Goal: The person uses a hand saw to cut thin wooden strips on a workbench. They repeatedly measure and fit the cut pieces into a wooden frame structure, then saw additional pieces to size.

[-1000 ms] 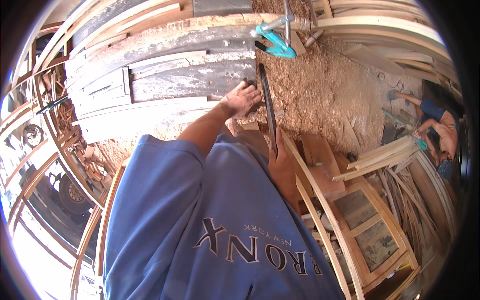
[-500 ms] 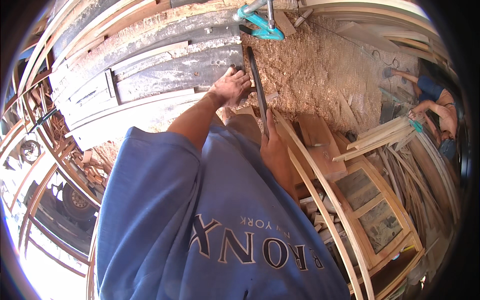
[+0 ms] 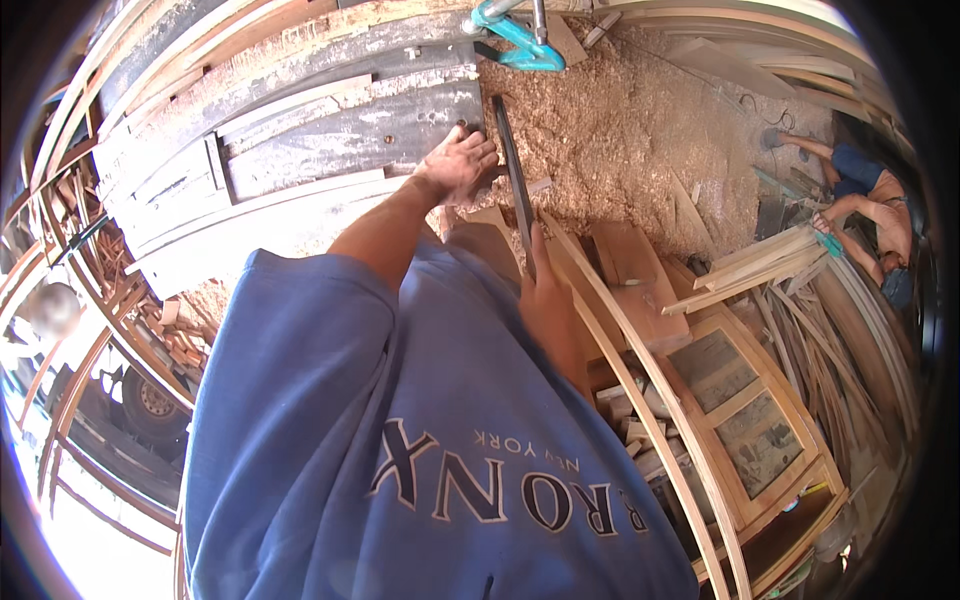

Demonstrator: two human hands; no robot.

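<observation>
Right grip [image 3: 547, 295] folds around the near end of a long dark bar [image 3: 514, 165], one finger laid along its side. The bar lies just off the right end of the tabletop [image 3: 410, 110], its far end leaning slightly left; whether it touches the tabletop's edge I cannot tell. Left grip [image 3: 460, 165] bends over the tabletop's near right corner, fingers curled, close beside the bar; what it pinches, if anything, is hidden under the palm.

With the bar seemingly held only by its near end, it could swing or slip if the right grip loosens, and a sideways knock might trap the left fingers between bar and corner. Loose shavings underfoot could also cost the person their footing.

The bar looks narrow, straight and nearly black, with a paler line along one side.

Beyond the tabletop's far right part sits a teal clamp [image 3: 530, 48]. To the tabletop's right, wood shavings [image 3: 620, 130] cover the floor. Nearer than the tabletop and to its right run long wooden strips [image 3: 680, 425], with a wooden panelled frame [image 3: 715, 412] beside them. Well apart, far right of the tabletop, another person [image 3: 888, 220] bends over.
</observation>
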